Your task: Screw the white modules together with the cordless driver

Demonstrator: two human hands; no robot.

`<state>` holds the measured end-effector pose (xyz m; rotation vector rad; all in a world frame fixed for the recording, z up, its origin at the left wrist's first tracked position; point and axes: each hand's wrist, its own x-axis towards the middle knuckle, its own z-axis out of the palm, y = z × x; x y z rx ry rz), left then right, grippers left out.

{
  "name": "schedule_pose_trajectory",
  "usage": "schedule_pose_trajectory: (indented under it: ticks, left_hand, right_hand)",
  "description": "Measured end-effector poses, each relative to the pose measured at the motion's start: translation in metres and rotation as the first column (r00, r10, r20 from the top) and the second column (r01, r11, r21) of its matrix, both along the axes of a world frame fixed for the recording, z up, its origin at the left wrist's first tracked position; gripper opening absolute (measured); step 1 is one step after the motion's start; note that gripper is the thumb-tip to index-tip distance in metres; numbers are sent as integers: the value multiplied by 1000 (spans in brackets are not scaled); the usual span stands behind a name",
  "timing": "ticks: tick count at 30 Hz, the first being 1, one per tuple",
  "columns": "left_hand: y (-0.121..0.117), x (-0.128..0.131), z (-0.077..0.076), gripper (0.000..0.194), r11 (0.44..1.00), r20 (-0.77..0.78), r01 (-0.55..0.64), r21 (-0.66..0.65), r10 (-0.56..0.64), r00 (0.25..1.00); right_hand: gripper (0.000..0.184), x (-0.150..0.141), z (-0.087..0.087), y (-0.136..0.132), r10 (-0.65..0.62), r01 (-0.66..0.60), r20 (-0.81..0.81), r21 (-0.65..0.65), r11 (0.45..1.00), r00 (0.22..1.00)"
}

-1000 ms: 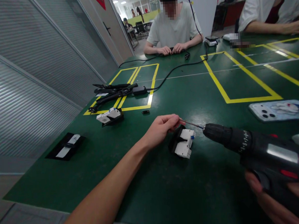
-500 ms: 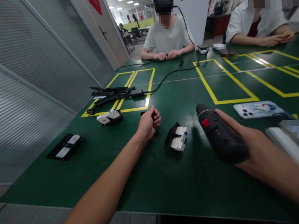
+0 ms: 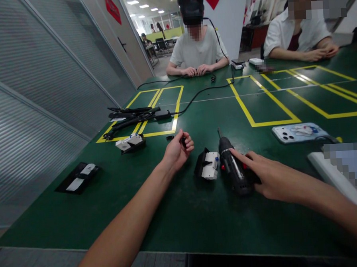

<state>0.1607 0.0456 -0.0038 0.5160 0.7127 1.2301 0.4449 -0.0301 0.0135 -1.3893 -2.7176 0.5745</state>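
My right hand [image 3: 267, 174] is at the handle of a black cordless drill [image 3: 234, 166], its index finger stretched along the body. The drill lies on the table with its bit pointing away from me; the fingers around the handle are partly hidden. Just left of the drill stands a white module with a black bracket [image 3: 209, 165]. My left hand [image 3: 179, 149] is curled closed around something small and black, mostly hidden by the fingers. A small flat black piece [image 3: 169, 138] lies just beyond that hand.
Another white module with black bracket [image 3: 130, 143] and a black sheet with white labels [image 3: 79, 177] are at the left. Bundled black cables [image 3: 132, 116] lie behind. A phone [image 3: 298, 133] and a white-edged device [image 3: 324, 165] sit at the right. Two people sit opposite.
My right hand has brought the drill left and down onto the table, beside the white module. My left hand stays closed in nearly the same place.
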Motion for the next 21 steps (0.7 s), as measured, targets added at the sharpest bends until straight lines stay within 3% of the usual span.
schedule_pose_trajectory:
  ticks: [6,10,12,14,16,19,21]
  left_hand:
    - [-1,2,-2,32,999,15,24,-25,-24,1000]
    - [-8,8,2,29,999,21,51,-15,-50,999]
    - [-14,14,6,28,996,34,84,-9,-84,996]
    - [-20,20,10,26,993,35,110,-30,-109,993]
    - [-27,26,14,26,992,2,121,-39,-121,993]
    - [-36,31,19,32,980,-111,192,45,-186,976]
    - [-42,33,21,38,957,-230,271,99,-243,942]
  right_hand:
    - [114,1,-8,-7,-9,11,-68,32,999,998]
    - [109,0,8,-1,38,-31,-53,115,993,998]
    - [97,-7,26,7,47,-16,-140,218,976,989]
    - [73,-23,42,14,38,84,-326,352,932,944]
    - [53,-44,51,19,64,136,-457,391,911,887]
    - [37,-71,47,22,84,188,-534,435,881,841]
    - [30,-81,39,22,115,175,-605,399,900,788]
